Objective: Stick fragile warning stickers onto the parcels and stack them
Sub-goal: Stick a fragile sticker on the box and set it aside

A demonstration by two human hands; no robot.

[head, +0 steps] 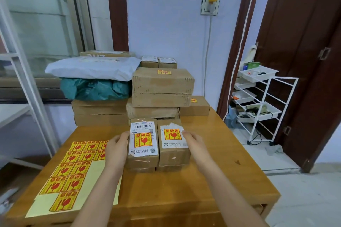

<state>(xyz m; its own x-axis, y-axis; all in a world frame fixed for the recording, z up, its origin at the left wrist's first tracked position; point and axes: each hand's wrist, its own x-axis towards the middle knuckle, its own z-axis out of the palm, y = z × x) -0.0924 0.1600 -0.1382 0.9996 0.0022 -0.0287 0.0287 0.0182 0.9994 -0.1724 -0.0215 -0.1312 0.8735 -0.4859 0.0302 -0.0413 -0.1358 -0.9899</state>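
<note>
Two small cardboard parcels stand side by side on the wooden table (184, 190), each atop another small box. The left parcel (143, 160) and the right parcel (174, 156) both carry a yellow-and-red fragile sticker on top. My left hand (118, 145) holds the left parcel's outer side. On the right parcel's outer side my right hand (191, 142) grips, with the thumb on its top edge. A sheet of fragile stickers (73, 173) lies on the table to the left, partly under my left forearm.
Behind the pair rises a stack of larger cardboard boxes (162, 86), the top one stickered, with a stickered box (195, 107) at its right. White and green mailer bags (94, 77) lie on boxes at the back left. A white wire rack (262, 105) stands right of the table.
</note>
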